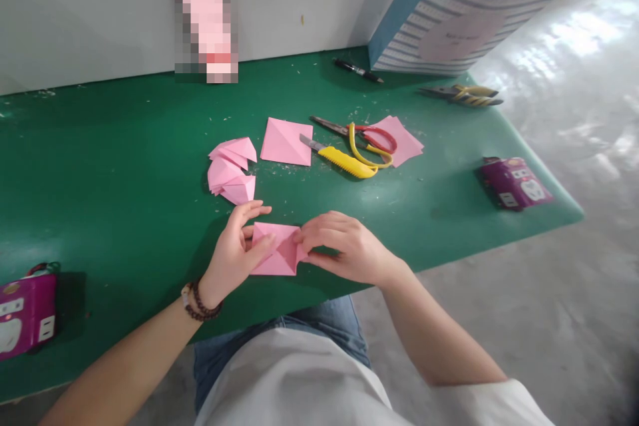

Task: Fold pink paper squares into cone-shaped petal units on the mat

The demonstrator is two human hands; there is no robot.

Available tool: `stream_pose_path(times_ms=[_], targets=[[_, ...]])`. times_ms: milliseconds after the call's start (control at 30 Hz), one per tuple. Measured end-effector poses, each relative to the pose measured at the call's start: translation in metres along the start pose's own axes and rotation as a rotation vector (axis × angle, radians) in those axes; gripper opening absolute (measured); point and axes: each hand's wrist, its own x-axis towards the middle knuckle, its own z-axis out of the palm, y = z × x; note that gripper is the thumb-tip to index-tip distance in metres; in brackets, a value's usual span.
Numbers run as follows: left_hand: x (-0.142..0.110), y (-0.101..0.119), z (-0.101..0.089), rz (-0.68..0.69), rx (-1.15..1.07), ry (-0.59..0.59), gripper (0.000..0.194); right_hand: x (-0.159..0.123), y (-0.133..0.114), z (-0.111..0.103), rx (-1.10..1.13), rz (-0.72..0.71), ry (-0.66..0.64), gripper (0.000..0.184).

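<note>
A partly folded piece of pink paper lies between my hands near the table's front edge, creases running across it. My left hand has its thumb on top of the paper and fingers at its left side, holding it. At the paper's right edge, my right hand pinches a small folded flap between thumb and fingers. Just beyond my left hand sits a cluster of folded pink paper pieces. A creased pink square lies farther back, with the blade tip of a yellow utility knife over its right edge.
Scissors with red and yellow handles rest partly on more pink paper. A pen, pliers and a striped paper bag are at the back right. Purple boxes stand at right and left on the green table.
</note>
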Motion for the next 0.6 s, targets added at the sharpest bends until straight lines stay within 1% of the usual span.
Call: stream_pose_path(times_ms=[100, 133, 200, 267, 333, 400, 467, 533, 600], targets=[[0.002, -0.001, 0.0, -0.03, -0.082, -0.016, 0.05, 0.002, -0.001, 0.002, 0.057, 0.034, 0.043, 0.018], [0.002, -0.001, 0.0, -0.029, -0.102, -0.03, 0.048, 0.001, -0.001, 0.005, 0.063, 0.069, 0.074, 0.017], [0.001, -0.001, 0.0, -0.025, -0.119, -0.067, 0.043, 0.0, -0.002, 0.013, 0.052, 0.153, 0.157, 0.009], [0.0, -0.001, 0.001, -0.021, -0.111, -0.084, 0.036, -0.001, -0.003, 0.023, 0.046, 0.241, 0.249, 0.013], [-0.001, -0.001, 0.002, -0.011, -0.106, -0.054, 0.034, 0.0, -0.005, 0.033, 0.113, 0.337, 0.323, 0.023], [-0.002, -0.001, 0.002, -0.004, -0.108, -0.011, 0.035, 0.001, -0.008, 0.04, 0.242, 0.453, 0.348, 0.033], [-0.002, -0.001, 0.002, -0.003, -0.111, 0.018, 0.034, 0.004, -0.011, 0.044, 0.377, 0.547, 0.357, 0.038], [-0.002, 0.0, 0.003, -0.001, -0.095, 0.026, 0.028, 0.007, -0.012, 0.046, 0.458, 0.608, 0.378, 0.035], [-0.003, 0.001, 0.003, -0.003, -0.065, 0.013, 0.026, 0.009, -0.012, 0.047, 0.482, 0.66, 0.409, 0.03]])
